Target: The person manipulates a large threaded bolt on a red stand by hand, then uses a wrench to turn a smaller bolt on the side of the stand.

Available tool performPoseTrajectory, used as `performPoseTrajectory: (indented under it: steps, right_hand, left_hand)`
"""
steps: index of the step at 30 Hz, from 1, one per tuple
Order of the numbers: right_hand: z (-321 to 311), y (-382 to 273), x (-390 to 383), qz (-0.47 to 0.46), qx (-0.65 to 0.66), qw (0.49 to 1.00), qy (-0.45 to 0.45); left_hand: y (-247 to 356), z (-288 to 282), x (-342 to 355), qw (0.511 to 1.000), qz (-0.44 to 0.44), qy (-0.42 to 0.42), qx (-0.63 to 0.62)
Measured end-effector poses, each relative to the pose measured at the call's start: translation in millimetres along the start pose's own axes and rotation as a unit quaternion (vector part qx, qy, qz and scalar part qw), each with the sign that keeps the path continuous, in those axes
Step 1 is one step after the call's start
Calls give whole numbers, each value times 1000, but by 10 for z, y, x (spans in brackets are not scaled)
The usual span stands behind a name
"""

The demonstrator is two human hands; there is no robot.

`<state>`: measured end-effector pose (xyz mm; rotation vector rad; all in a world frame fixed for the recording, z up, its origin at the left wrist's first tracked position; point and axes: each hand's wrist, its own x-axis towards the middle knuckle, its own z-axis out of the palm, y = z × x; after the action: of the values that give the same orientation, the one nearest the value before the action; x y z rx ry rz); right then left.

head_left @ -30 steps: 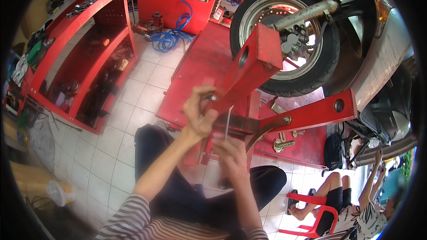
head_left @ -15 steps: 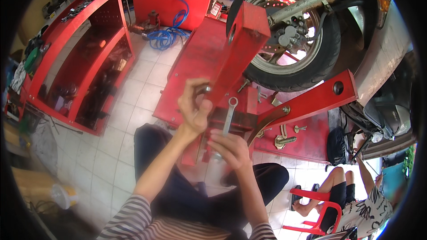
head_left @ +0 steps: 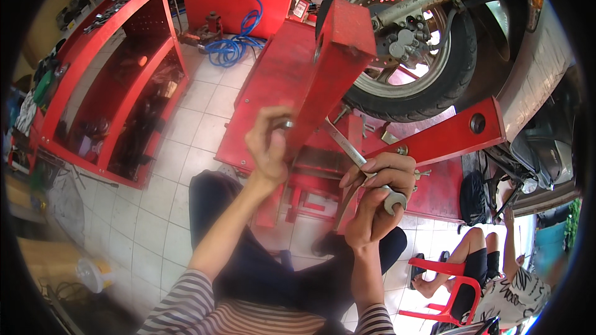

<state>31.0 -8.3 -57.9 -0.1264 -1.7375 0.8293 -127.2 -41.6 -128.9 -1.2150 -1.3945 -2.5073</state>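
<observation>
My right hand point(head_left: 379, 195) is closed round a combination wrench point(head_left: 346, 142). Its open jaw sticks out below the fingers, and its other end reaches up to the side of a red steel upright point(head_left: 338, 56); that end is partly hidden there. On the upright's left side, my left hand point(head_left: 267, 146) has its fingers curled at a small shiny metal part point(head_left: 287, 125), mostly covered by them. A second red arm point(head_left: 450, 135) with a round hole extends to the right, with a bolt point(head_left: 402, 149) at its inner end.
Beyond the upright stands a motorcycle wheel point(head_left: 406, 102) on a red lift platform point(head_left: 279, 68). A red tool cart point(head_left: 117, 130) is at left, and a coiled blue hose point(head_left: 226, 53) lies behind. At lower right a person sits on a red chair point(head_left: 462, 298).
My right hand has moved right and turned over, tilting the wrench from nearly upright to leaning up-left, its ring end now at the upright. The left hand has stayed nearly in place.
</observation>
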Motion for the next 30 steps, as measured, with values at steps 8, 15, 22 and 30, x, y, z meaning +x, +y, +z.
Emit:
performPoseTrajectory:
  steps: [8,15,22,30]
  right_hand:
    - [53,-153,-51,-17,-32,999,-15]
    - [14,-284,-3,15,-31,999,-7]
    - [84,-451,390,-30,-127,987,-90]
    - [216,-517,688,99,-109,988,-55]
  left_hand:
    - [118,7,-15,998,25,5,61]
    - [71,-15,-20,996,75,2,49]
    - [21,-24,-33,995,70,10,68]
    - [21,-23,-58,995,82,5,63]
